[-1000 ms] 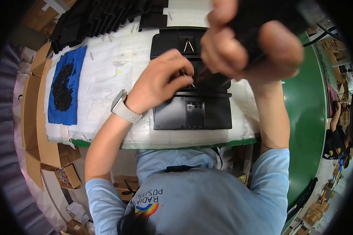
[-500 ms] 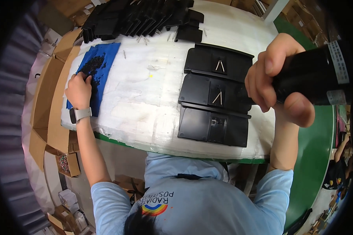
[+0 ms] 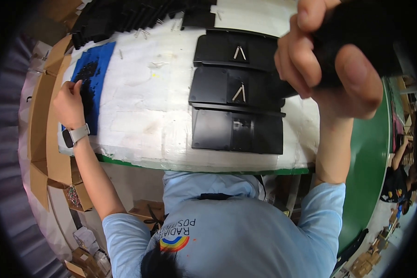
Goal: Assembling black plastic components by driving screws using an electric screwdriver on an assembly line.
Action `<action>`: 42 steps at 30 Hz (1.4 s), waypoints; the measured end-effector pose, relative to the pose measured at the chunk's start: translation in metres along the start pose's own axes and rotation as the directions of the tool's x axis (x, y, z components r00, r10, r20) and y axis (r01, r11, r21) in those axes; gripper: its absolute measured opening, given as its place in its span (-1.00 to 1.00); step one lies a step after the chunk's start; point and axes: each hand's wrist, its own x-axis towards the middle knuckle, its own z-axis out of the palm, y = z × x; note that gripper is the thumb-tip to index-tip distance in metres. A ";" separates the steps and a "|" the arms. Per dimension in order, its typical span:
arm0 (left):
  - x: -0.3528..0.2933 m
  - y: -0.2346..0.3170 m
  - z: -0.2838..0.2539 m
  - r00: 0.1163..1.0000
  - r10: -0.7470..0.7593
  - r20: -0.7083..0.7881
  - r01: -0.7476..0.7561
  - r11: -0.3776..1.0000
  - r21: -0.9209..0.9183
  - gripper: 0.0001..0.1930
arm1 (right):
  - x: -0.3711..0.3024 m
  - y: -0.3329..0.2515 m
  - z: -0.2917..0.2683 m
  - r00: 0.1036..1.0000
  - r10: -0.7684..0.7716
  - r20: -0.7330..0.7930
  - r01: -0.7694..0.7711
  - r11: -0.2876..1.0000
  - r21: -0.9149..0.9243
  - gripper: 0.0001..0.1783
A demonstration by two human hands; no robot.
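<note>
My left hand [image 3: 70, 105] is at the edge of a pile of small black parts [image 3: 87, 74] on a blue sheet [image 3: 107, 50]. Its thumb and fingers are pinched together, and anything between them is too small to make out. My right hand [image 3: 306, 60] is wrapped round a thick black cylindrical power screwdriver [image 3: 375, 37], raised over the right side of the table. Left of it, three black plastic panels lie in a column: a far panel [image 3: 211, 48], a middle panel [image 3: 208, 85] and a near panel [image 3: 213, 129]. Metal pins [image 3: 239, 92] rest in the recesses of the far two.
Stacked black panels [image 3: 120, 18] cover the far left of the white-covered table [image 3: 143, 111], with loose metal pins [image 3: 142, 33] beside them. An open cardboard box [image 3: 44, 116] adjoins the table's left edge. A person [image 3: 396, 180] is off to the far right, beyond a green surface [image 3: 366, 185].
The whole view has shifted, so the table and panels sit further up and left. My right hand appears higher, with the screwdriver still in it. My left hand stays by the black parts.
</note>
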 end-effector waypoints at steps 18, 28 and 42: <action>0.003 0.032 -0.015 0.999 0.001 0.034 0.009 0.956 -0.292 -0.76 | -0.006 0.025 0.042 0.821 -0.293 -0.490 0.291 0.953 -0.084 -0.56; -0.081 0.181 -0.095 0.675 0.571 0.468 0.665 -0.195 -0.721 -0.86 | -0.014 0.039 0.025 0.784 -0.576 -0.230 0.612 0.779 0.137 -0.47; -0.090 0.193 -0.096 0.631 0.641 0.437 0.695 -0.217 -0.685 -0.85 | -0.015 0.037 0.045 0.768 -0.463 -0.444 0.538 0.842 0.052 -0.52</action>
